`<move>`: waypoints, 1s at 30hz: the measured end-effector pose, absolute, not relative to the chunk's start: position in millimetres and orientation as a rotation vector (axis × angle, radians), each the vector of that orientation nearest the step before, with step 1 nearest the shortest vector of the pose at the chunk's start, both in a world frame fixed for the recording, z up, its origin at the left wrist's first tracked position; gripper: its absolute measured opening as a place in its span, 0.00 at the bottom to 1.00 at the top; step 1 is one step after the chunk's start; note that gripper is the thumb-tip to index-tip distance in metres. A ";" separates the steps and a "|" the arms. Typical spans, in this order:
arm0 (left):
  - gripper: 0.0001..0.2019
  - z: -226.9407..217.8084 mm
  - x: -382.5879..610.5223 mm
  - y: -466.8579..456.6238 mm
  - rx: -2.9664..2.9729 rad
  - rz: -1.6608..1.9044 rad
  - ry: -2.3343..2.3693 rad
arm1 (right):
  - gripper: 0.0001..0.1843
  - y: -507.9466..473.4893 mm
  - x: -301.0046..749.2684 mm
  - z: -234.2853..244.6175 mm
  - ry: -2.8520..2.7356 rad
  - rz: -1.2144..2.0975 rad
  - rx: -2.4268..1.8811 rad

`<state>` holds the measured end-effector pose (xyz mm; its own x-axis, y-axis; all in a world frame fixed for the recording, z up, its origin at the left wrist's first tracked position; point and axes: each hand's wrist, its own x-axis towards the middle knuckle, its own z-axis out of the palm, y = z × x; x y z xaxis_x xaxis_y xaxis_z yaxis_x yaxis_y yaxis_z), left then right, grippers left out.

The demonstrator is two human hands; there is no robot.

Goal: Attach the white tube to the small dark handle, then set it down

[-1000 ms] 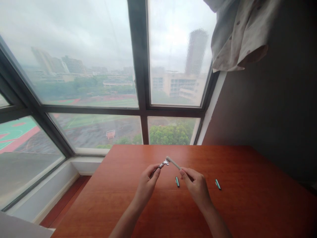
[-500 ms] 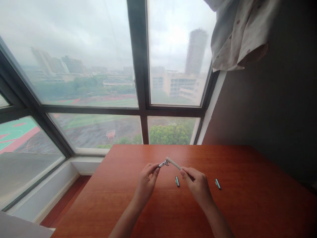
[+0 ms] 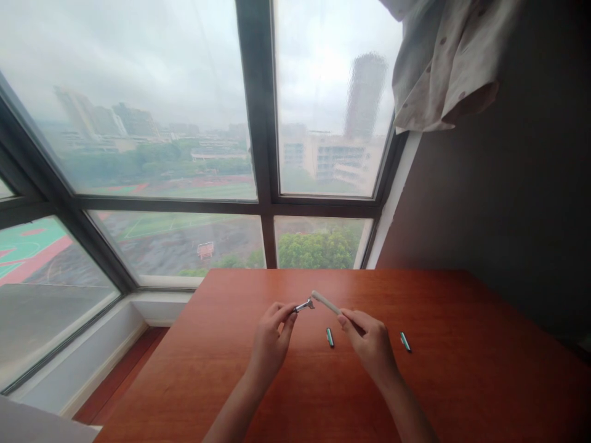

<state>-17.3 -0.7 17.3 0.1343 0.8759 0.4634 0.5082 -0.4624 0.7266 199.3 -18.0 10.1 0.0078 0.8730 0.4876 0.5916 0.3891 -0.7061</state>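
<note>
Between its thumb and fingers, my left hand (image 3: 272, 335) pinches a silver-and-dark razor handle (image 3: 303, 306), its bare connector end pointing right. A pale toothbrush (image 3: 326, 303) is gripped by my right hand (image 3: 369, 338), with its head tilted up to the left. That head meets or lies just over the razor's end; the bristles are too small to make out clearly. Beside my right hand, on the left, a green-and-black razor cartridge (image 3: 329, 337) lies on the table. A second razor cartridge (image 3: 405, 342) rests farther right.
The reddish-brown wooden table (image 3: 221, 369) runs up to large windows with a dark frame (image 3: 258, 123). A light curtain-like cloth (image 3: 443, 74) hangs at the upper right, by a dark wall (image 3: 489, 197). White ledge (image 3: 161, 307) at the left.
The toothbrush head and the razor's end have shifted very slightly against each other. Both hands keep their grip; the cartridges lie where they were.
</note>
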 end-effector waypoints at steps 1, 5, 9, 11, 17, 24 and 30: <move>0.12 17.2 -17.5 -0.5 2.036 1.260 1.343 | 0.18 -18.5 199.2 11.1 -1.697 0.375 -1.294; 0.12 16.8 -18.2 -0.5 2.088 1.253 1.377 | 0.18 -18.4 200.4 10.8 -1.749 0.324 -1.303; 0.11 18.4 -18.6 -1.1 2.065 1.276 1.361 | 0.18 -16.8 202.3 7.9 -1.742 0.284 -1.337; 0.11 19.7 -18.4 -1.4 2.039 1.269 1.343 | 0.18 -17.0 201.8 8.7 -1.714 0.302 -1.329; 0.12 18.8 -17.1 -1.5 2.048 1.240 1.320 | 0.18 -17.8 198.4 10.7 -1.718 0.381 -1.280; 0.13 16.6 -16.2 -1.7 2.030 1.250 1.320 | 0.19 -16.8 199.7 7.8 -1.710 0.352 -1.333; 0.14 18.9 -15.4 -3.1 1.992 1.254 1.301 | 0.19 -17.1 198.1 8.9 -1.688 0.411 -1.298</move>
<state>-15.4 -3.1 18.9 0.1424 0.8843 0.4447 0.4768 -0.4550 0.7521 198.1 -17.1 8.9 -0.0029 0.8848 0.4659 0.5714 0.3839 -0.7254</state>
